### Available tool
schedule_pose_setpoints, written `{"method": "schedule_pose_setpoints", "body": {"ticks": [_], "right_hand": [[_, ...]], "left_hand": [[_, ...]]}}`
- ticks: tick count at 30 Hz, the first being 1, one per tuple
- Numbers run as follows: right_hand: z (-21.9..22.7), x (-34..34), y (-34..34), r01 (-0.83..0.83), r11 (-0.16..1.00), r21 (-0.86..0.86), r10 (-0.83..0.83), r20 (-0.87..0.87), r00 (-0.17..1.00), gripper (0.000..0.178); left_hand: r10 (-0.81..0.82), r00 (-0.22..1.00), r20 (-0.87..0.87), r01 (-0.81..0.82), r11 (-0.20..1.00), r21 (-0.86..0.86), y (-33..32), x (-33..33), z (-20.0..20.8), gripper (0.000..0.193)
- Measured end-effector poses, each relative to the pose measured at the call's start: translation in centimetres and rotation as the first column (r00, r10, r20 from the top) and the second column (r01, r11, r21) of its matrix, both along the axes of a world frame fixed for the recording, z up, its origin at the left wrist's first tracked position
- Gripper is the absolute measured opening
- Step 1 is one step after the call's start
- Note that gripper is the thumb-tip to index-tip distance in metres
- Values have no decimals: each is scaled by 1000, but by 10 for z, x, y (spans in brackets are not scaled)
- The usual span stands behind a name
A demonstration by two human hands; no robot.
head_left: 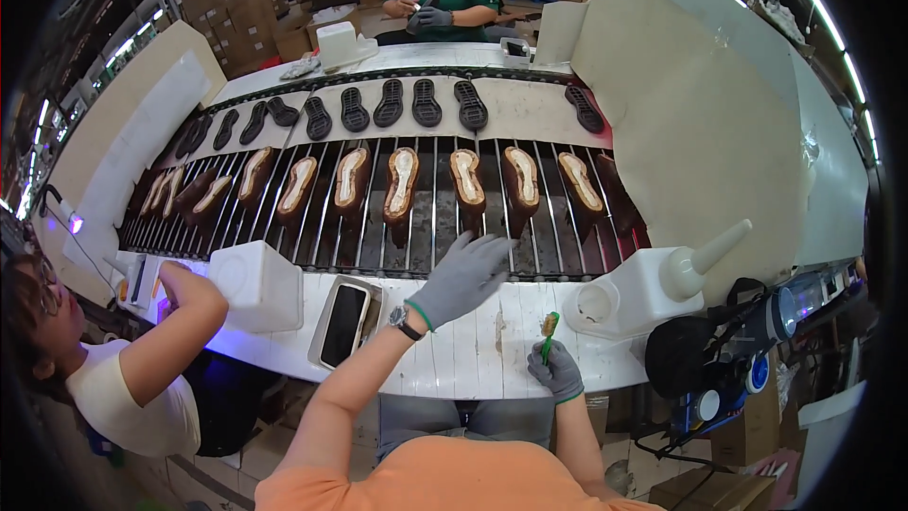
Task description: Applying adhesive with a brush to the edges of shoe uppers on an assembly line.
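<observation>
A brown shoe [467, 191], sole side up with a pale insole, is lying on the roller conveyor [430, 251] just ahead of the left hand [461, 276], its long axis pointing away. That gloved hand is reaching spread open, holding nothing, and is the nearer one. The right hand [557, 371] is gripping a green brush [548, 333] lower down, over the white ledge [473, 345].

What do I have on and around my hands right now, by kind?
Grey-gloved hands: 2, left hand and right hand
Green-handled brush: 1
Wristwatch: 1
Phone: 1
Total: 5
</observation>
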State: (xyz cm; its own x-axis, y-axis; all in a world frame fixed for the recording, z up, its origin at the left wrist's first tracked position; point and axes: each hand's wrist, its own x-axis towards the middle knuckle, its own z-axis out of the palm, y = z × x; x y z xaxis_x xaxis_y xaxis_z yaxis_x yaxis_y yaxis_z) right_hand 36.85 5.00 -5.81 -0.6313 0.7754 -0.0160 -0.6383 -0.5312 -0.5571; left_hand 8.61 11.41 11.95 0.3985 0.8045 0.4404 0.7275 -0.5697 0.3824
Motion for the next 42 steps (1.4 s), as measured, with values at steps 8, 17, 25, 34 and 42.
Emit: {"method": "schedule_pose_setpoints", "body": {"ticks": [8,17,25,34,42], "right_hand": [[3,-2,-1,113,978,175,-154,248,956,35],[8,-3,4,44,996,83,-55,135,989,37],[7,-6,3,17,997,78,-26,119,993,38],[-1,-2,2,-24,995,97,16,83,996,39],[-2,-29,10,69,996,-53,-74,-102,992,40]], "left_hand": [[-206,924,-321,318,881,349,-79,44,217,41],[-278,839,-468,458,825,331,-109,64,258,35],[-447,686,-574,620,772,140,-89,96,240,31],[-474,880,-17,460,863,-206,-27,48,154,34],[210,830,517,285,638,-715,-30,-14,-71,43]]}}
